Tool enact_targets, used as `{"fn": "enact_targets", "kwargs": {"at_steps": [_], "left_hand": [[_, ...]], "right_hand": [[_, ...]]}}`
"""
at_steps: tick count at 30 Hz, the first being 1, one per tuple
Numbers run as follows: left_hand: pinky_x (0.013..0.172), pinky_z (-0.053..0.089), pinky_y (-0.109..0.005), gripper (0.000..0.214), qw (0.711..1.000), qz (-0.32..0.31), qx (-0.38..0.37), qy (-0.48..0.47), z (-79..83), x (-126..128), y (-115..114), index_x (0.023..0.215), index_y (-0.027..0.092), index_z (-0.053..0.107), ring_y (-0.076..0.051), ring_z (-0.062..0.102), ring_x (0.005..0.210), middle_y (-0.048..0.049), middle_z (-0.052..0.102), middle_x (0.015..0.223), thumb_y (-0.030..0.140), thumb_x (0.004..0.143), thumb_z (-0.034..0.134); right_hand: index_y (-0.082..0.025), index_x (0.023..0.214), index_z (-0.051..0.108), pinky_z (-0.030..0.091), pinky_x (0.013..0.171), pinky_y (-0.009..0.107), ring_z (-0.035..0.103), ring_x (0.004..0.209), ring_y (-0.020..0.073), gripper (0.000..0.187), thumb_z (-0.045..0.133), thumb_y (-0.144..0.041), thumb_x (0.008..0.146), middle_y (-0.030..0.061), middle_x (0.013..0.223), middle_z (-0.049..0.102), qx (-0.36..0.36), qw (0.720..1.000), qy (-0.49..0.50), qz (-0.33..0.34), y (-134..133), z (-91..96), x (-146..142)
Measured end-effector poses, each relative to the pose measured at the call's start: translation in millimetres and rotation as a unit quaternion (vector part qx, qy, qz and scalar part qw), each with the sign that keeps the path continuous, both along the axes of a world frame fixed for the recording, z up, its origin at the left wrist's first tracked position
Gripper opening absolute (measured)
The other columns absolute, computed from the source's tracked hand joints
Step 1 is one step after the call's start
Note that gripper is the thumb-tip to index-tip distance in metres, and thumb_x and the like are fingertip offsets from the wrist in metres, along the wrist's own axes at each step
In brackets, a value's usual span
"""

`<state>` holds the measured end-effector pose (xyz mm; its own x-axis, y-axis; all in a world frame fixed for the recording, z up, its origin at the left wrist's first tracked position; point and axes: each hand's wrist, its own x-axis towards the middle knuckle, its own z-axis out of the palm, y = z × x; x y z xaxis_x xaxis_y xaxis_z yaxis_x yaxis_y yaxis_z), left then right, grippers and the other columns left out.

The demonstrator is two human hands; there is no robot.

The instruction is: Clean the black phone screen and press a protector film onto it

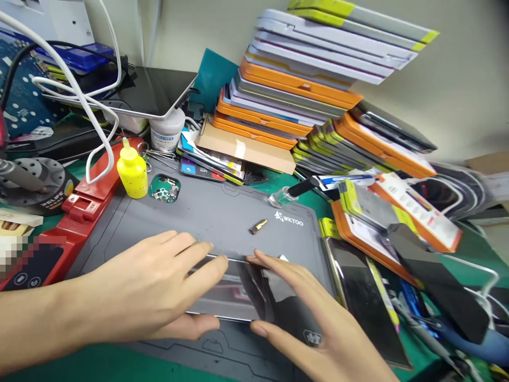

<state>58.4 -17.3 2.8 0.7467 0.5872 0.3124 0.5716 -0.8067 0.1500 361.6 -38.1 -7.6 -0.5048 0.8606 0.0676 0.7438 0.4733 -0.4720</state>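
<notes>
A dark, glossy phone [230,292] lies face up over the grey work mat [222,212], reflecting light off its screen. My left hand [159,289] grips its left part, fingers on the far edge and thumb along the near edge. From the other side my right hand [310,313] spans the right end, fingertips at the far edge and thumb at the near one. Part of the phone is hidden under my left fingers. Beyond it on the mat rests a small brass-coloured brush tip [258,226].
A yellow bottle [132,172] with a needle tip stands at the mat's left. Behind are a white paste jar [167,130] and stacked orange and grey boxes [294,90]. A small glass bottle [283,197] stands at the back; another dark phone [366,286] lies right.
</notes>
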Motion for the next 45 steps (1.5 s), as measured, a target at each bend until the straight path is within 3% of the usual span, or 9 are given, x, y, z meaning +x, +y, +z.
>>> {"fn": "enact_targets", "kwargs": {"at_steps": [6,17,23,28,34,45], "left_hand": [[0.081,0.058,-0.044,0.055,0.999,-0.003,-0.034,0.007,0.7,-2.0,3.4,0.130,0.014,0.064,-0.030,0.071,0.104,-0.0094,0.078,0.123,0.057,0.098,0.075],[0.072,0.053,-0.043,0.060,0.999,0.005,-0.038,0.038,0.5,-0.9,2.7,0.129,0.016,0.065,-0.030,0.072,0.096,-0.0097,0.076,0.116,0.060,0.092,0.081],[0.075,0.051,-0.043,0.065,0.998,-0.002,-0.025,0.053,-1.5,-1.0,2.2,0.135,0.015,0.065,-0.029,0.070,0.099,-0.0089,0.076,0.118,0.064,0.094,0.077],[0.083,0.051,-0.044,0.081,0.998,-0.008,0.004,0.068,-1.7,-1.5,0.7,0.146,0.005,0.060,-0.028,0.067,0.100,-0.0109,0.076,0.121,0.067,0.096,0.074],[0.078,0.046,-0.043,0.073,0.998,0.000,0.000,0.069,-5.2,-0.4,0.1,0.136,0.008,0.066,-0.027,0.065,0.097,-0.0104,0.075,0.119,0.069,0.096,0.072],[0.079,0.043,-0.041,0.073,0.996,-0.001,-0.007,0.086,-3.7,0.0,-0.9,0.135,0.006,0.065,-0.026,0.061,0.095,-0.0112,0.072,0.115,0.068,0.098,0.070]], "right_hand": [[-0.030,0.160,0.049,0.063,0.111,0.034,0.071,0.134,0.0217,0.060,0.066,-0.052,0.107,0.0055,0.148,0.071,0.063,0.998,-0.018,0.021,1.3,-2.4,-1.5],[-0.028,0.163,0.046,0.062,0.111,0.036,0.071,0.133,0.0223,0.062,0.058,-0.058,0.109,0.0067,0.145,0.072,0.091,0.995,-0.032,0.027,3.2,-4.5,-2.8],[-0.028,0.164,0.044,0.063,0.109,0.037,0.071,0.131,0.0238,0.064,0.058,-0.058,0.109,0.0073,0.145,0.071,0.091,0.995,-0.030,0.025,2.0,-5.6,-2.4],[-0.028,0.162,0.046,0.064,0.107,0.038,0.072,0.130,0.0246,0.062,0.059,-0.058,0.109,0.0076,0.144,0.072,0.091,0.995,-0.033,0.026,1.4,-7.1,-3.6],[-0.027,0.163,0.046,0.064,0.106,0.036,0.071,0.130,0.0238,0.063,0.059,-0.058,0.109,0.0080,0.143,0.072,0.083,0.996,-0.036,0.023,1.6,-5.9,-1.7],[-0.031,0.165,0.044,0.067,0.102,0.039,0.074,0.128,0.0272,0.068,0.065,-0.057,0.106,0.0095,0.143,0.072,0.067,0.996,-0.046,0.033,1.8,-7.3,-1.4]]}}
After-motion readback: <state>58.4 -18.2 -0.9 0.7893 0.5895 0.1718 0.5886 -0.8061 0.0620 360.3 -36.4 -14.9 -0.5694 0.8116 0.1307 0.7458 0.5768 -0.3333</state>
